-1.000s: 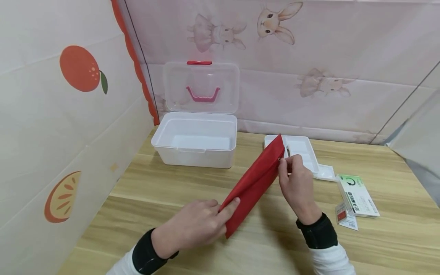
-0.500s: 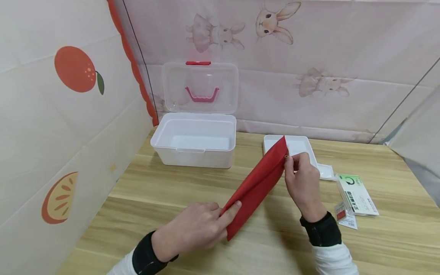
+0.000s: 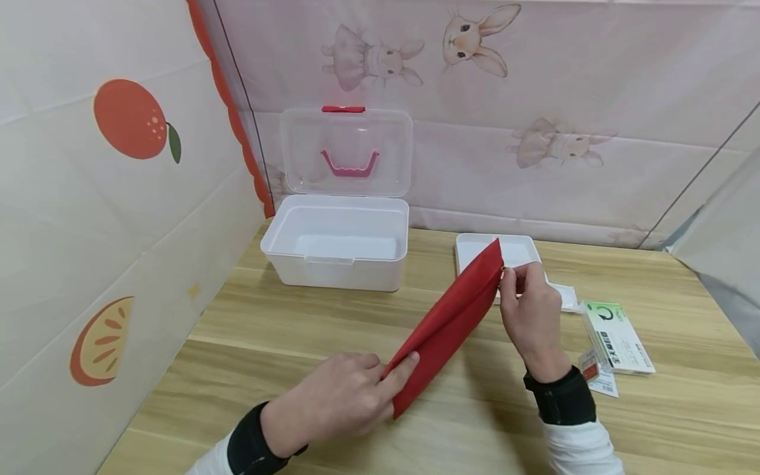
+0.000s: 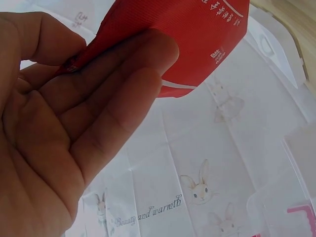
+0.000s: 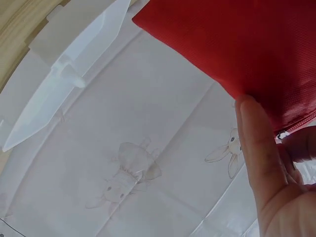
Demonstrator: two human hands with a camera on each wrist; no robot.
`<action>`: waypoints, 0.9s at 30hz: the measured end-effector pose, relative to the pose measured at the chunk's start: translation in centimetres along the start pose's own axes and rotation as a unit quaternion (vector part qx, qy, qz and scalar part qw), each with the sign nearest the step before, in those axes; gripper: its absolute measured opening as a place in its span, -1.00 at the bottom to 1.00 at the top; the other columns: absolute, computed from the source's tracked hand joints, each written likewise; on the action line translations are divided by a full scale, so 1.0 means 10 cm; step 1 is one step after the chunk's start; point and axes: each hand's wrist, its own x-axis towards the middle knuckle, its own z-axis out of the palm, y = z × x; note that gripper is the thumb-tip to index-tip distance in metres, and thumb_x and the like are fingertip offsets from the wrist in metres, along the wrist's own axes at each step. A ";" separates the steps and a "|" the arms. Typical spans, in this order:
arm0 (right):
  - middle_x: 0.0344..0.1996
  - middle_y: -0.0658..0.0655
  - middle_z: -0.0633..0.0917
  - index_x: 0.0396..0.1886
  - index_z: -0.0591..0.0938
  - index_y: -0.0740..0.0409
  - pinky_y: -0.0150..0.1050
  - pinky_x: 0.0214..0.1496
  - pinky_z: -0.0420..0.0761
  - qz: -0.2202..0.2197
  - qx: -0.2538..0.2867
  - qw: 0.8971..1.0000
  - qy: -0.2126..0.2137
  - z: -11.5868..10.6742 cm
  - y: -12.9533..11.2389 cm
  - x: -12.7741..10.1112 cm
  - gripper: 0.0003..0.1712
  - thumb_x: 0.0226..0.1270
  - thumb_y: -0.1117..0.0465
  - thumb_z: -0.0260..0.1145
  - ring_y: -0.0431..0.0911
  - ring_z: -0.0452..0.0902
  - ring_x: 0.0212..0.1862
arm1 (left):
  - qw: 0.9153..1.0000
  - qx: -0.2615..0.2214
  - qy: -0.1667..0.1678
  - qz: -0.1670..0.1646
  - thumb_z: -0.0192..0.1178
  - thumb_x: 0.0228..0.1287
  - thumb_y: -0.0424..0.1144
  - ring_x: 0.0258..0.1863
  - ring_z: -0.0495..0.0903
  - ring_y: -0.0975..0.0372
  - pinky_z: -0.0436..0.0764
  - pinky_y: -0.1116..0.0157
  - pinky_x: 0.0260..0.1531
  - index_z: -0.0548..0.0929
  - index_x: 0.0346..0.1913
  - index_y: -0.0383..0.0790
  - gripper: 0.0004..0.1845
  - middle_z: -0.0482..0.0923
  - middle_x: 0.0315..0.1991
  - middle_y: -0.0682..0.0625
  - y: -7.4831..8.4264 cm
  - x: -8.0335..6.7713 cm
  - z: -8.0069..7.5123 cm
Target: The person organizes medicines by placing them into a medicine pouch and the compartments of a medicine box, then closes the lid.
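A flat red zip pouch [image 3: 448, 323] stands on edge, slanting across the wooden table [image 3: 297, 330]. My left hand [image 3: 338, 396] pinches its near lower corner between thumb and fingers; the left wrist view shows the red pouch [image 4: 187, 34] caught there, white print on its side. My right hand [image 3: 531, 310] pinches the small metal zip pull [image 3: 502, 269] at the pouch's far upper corner. In the right wrist view the pouch [image 5: 247, 49] fills the upper right, with the zip pull [image 5: 282, 134] by my fingertips [image 5: 254, 133].
An open white storage box [image 3: 336, 243] with a clear raised lid [image 3: 347, 152] stands at the back left. A white tray [image 3: 515, 253] lies behind the pouch. A small white packet [image 3: 564, 297], a green-and-white medicine box [image 3: 617, 336] and a tag [image 3: 596, 376] lie at right.
My right hand has drawn the zip pull and the pouch's far corner a little to the right. The left hand keeps its hold on the near corner.
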 end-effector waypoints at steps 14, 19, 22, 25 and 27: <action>-0.47 0.36 0.70 -0.28 0.51 0.45 -0.83 -0.30 0.20 0.020 0.019 1.000 0.001 -0.08 0.03 0.04 -0.87 0.42 0.39 0.16 0.15 0.66 -0.46 | 1.000 -0.002 0.000 0.018 0.41 0.10 -0.12 -0.60 0.42 0.37 0.46 0.55 -0.54 0.63 0.14 -0.31 -0.45 0.66 -0.53 0.12 0.03 0.01 -0.04; -0.44 0.38 0.71 -0.26 0.52 0.45 -0.83 -0.32 0.23 0.025 0.025 0.999 0.000 -0.12 0.03 0.07 -0.86 0.43 0.38 0.15 0.17 0.67 -0.45 | 0.999 -0.014 -0.018 0.033 0.41 0.18 -0.03 -0.55 0.51 0.37 0.52 0.59 -0.43 0.62 0.16 -0.32 -0.43 0.73 -0.40 0.07 0.07 0.03 -0.09; -0.43 0.38 0.71 -0.25 0.52 0.45 -0.82 -0.33 0.25 0.031 0.031 0.999 -0.005 -0.13 0.02 0.07 -0.86 0.44 0.38 0.14 0.16 0.68 -0.44 | 0.999 -0.015 -0.031 0.031 0.39 0.20 -0.05 -0.53 0.54 0.36 0.54 0.58 -0.41 0.61 0.17 -0.32 -0.44 0.73 -0.37 0.05 0.09 0.03 -0.11; -0.42 0.37 0.72 -0.23 0.52 0.44 -0.83 -0.32 0.25 0.038 0.034 0.999 -0.012 -0.12 0.01 0.06 -0.86 0.45 0.37 0.14 0.16 0.68 -0.42 | 0.999 -0.019 -0.037 0.035 0.38 0.22 -0.06 -0.51 0.57 0.37 0.55 0.58 -0.39 0.61 0.17 -0.31 -0.46 0.75 -0.34 0.04 0.10 0.04 -0.13; -0.41 0.36 0.72 -0.23 0.51 0.43 -0.83 -0.32 0.26 0.044 0.036 0.998 -0.014 -0.09 0.02 0.06 -0.86 0.45 0.37 0.14 0.15 0.68 -0.41 | 0.998 -0.021 -0.036 0.044 0.36 0.24 -0.05 -0.51 0.57 0.38 0.54 0.59 -0.39 0.62 0.17 -0.31 -0.47 0.75 -0.34 0.05 0.11 0.04 -0.13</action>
